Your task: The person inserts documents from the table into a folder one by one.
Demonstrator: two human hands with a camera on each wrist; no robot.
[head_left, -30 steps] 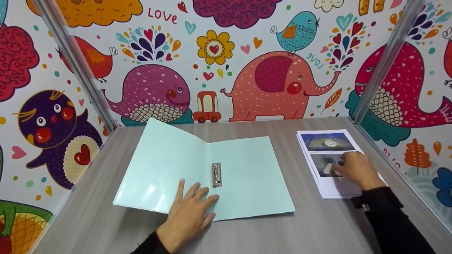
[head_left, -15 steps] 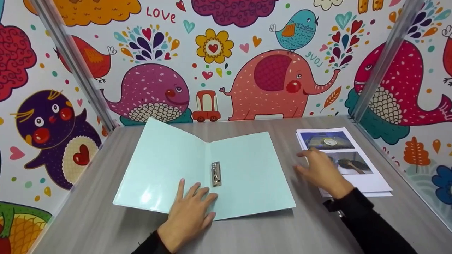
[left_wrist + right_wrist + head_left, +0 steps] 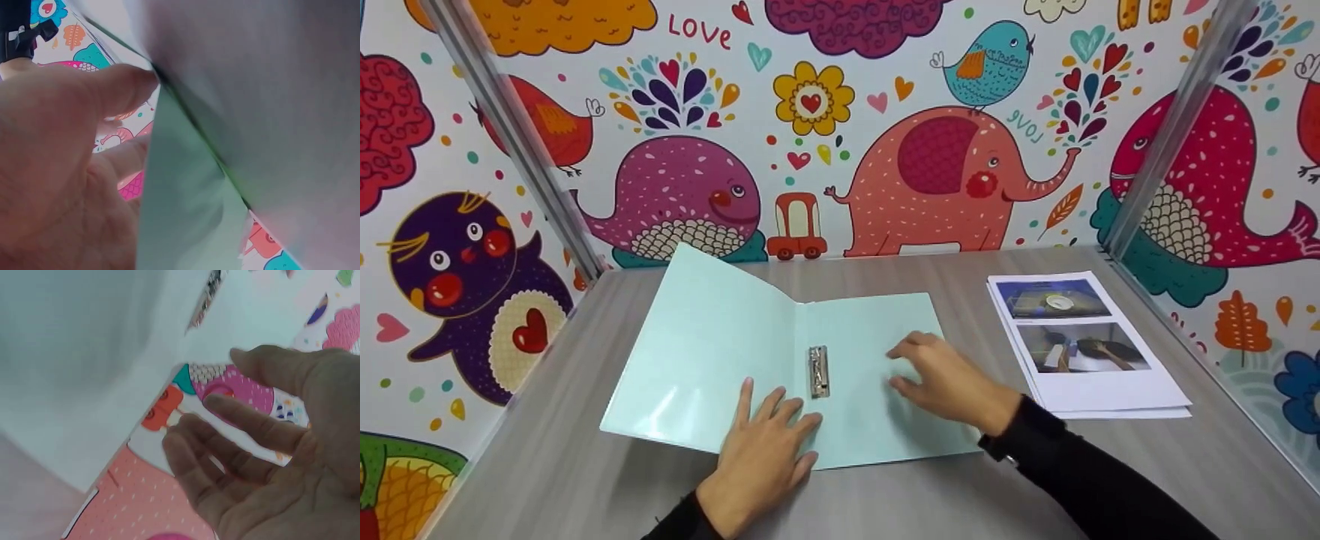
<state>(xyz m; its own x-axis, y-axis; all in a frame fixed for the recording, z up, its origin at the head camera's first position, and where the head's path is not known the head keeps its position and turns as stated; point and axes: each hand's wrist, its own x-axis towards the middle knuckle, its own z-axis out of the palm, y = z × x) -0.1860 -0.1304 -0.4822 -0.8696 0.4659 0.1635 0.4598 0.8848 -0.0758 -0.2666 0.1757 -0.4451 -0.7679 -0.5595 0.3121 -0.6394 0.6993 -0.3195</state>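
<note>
A pale green folder lies spread on the table, its left cover tilted up off the surface. The metal clip sits near the spine on the right-hand side. My left hand rests on the folder's lower edge near the spine, fingers spread. Over the folder's right half hovers my right hand, fingers loosely bent and holding nothing. The right wrist view shows that hand with bare space between thumb and fingers, the clip beyond it. In the left wrist view, the thumb of the left hand is by the folder's edge.
To the right lies a stack of white sheets with two printed photos on the top one. Walls with cartoon animals enclose the grey wooden table at the back and sides. Metal posts stand at the corners.
My right hand has moved left from the paper stack to above the folder's right half, carrying nothing. The left hand has stayed in place.
</note>
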